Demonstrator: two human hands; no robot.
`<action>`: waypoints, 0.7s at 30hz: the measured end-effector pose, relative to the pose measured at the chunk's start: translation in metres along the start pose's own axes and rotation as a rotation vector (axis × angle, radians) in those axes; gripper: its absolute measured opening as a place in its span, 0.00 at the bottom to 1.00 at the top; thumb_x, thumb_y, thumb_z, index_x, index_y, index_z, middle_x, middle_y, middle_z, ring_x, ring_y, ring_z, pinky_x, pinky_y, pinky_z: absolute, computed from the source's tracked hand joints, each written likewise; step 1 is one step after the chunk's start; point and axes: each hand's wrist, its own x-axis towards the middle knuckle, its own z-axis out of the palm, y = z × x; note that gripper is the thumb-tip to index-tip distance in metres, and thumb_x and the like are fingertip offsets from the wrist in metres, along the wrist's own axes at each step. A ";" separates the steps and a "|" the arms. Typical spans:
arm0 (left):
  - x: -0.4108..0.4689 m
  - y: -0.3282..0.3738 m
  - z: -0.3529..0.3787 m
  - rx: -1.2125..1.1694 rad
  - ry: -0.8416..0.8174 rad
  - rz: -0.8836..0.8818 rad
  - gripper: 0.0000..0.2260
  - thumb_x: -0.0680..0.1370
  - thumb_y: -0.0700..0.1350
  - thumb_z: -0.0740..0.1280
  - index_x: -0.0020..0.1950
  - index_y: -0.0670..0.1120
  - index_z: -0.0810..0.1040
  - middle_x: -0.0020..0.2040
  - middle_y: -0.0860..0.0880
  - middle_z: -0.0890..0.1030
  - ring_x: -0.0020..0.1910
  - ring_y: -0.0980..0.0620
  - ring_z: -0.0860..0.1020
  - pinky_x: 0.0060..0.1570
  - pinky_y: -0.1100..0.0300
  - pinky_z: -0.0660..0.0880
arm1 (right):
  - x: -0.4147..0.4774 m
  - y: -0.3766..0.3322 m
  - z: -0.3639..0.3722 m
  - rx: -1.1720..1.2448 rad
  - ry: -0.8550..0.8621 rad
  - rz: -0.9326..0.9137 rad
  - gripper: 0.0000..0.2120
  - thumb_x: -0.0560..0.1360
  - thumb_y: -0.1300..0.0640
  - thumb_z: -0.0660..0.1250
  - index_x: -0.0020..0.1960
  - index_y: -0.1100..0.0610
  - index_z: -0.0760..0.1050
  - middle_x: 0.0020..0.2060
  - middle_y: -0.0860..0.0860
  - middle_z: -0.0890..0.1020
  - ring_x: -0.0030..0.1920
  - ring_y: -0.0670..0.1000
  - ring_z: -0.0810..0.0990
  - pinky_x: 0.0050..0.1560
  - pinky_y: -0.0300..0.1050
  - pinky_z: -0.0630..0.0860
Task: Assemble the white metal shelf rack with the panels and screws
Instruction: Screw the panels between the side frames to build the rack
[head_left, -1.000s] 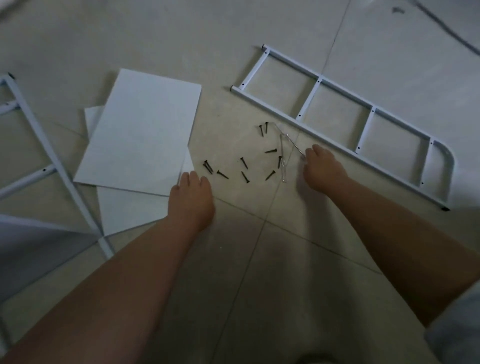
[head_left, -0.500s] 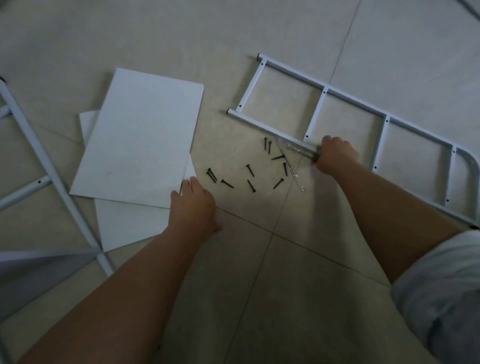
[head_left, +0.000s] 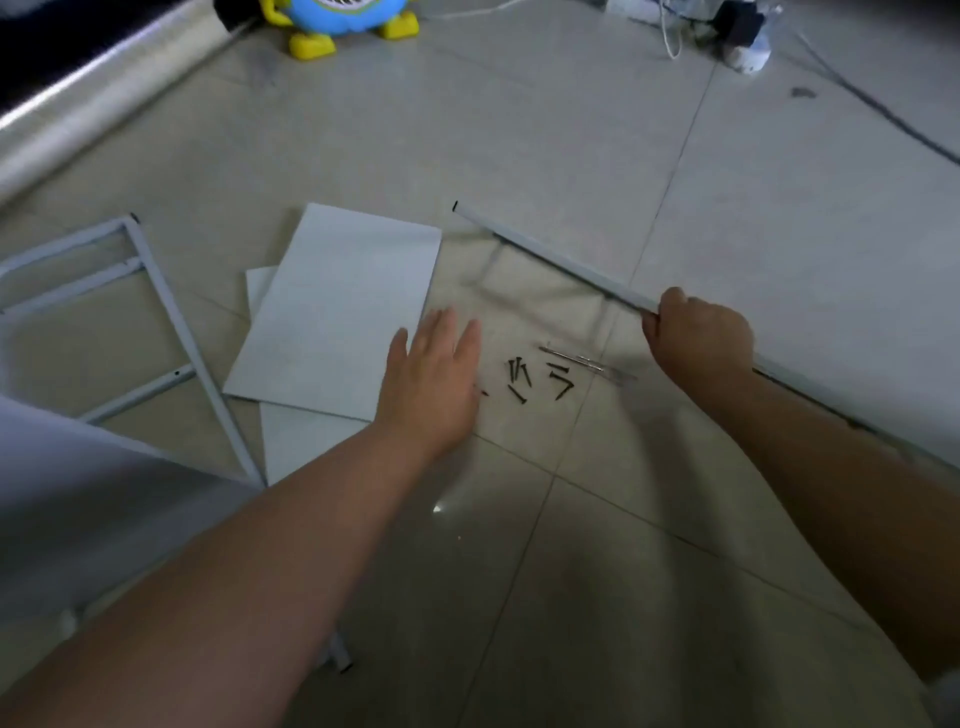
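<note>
- White metal side frame (head_left: 561, 260): seen nearly edge-on, so one rail shows as a single line. It runs from a black-capped far end down towards the right edge of view. The shadow of its rungs falls on the tiles beneath.
- Right hand (head_left: 698, 338): fingers clenched around that rail part-way along its length, with the thumb on the near side.
- Left hand (head_left: 434, 379): fingers straight and slightly spread, palm down, grasping nothing. It sits over the near right corner of the upper panel. Whether it touches the panel cannot be told.
- Upper panel (head_left: 337, 306): white, flat on the floor, lying askew on the lower panel (head_left: 306, 441), which shows at the left and near edges.
- Screws (head_left: 524, 379): dark and loose, scattered on the tiles between the two hands, just right of the left hand.
- Slender silvery tool (head_left: 582, 359): lies just beyond the screws, near the right hand. Its type cannot be made out.
- Second frame (head_left: 156, 312): white, flat on the floor left of the panels, its near end hidden by grey fabric (head_left: 78, 493).
- Floor (head_left: 571, 130): beige tile.
- Blue and yellow toy (head_left: 343, 21): at the far edge.
- Cables (head_left: 670, 26): at the far right.
</note>
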 end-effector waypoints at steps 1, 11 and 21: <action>-0.001 0.002 -0.011 0.007 0.043 -0.018 0.29 0.79 0.45 0.57 0.76 0.44 0.46 0.76 0.43 0.46 0.75 0.46 0.44 0.71 0.47 0.44 | -0.003 -0.005 -0.008 0.002 0.051 0.010 0.16 0.80 0.52 0.53 0.51 0.66 0.69 0.44 0.64 0.79 0.43 0.65 0.78 0.36 0.51 0.66; -0.028 -0.023 -0.079 0.160 0.194 -0.121 0.32 0.80 0.42 0.58 0.76 0.45 0.40 0.76 0.45 0.40 0.75 0.47 0.38 0.70 0.46 0.36 | -0.029 -0.073 -0.068 0.236 0.217 -0.088 0.10 0.68 0.67 0.69 0.33 0.65 0.69 0.21 0.61 0.72 0.20 0.52 0.63 0.29 0.31 0.50; -0.071 -0.049 -0.160 0.368 0.502 -0.044 0.17 0.78 0.44 0.62 0.66 0.41 0.68 0.62 0.42 0.73 0.64 0.45 0.69 0.67 0.41 0.57 | -0.036 -0.118 -0.138 0.294 0.577 -0.177 0.14 0.68 0.56 0.54 0.27 0.61 0.68 0.16 0.54 0.69 0.14 0.53 0.64 0.32 0.27 0.46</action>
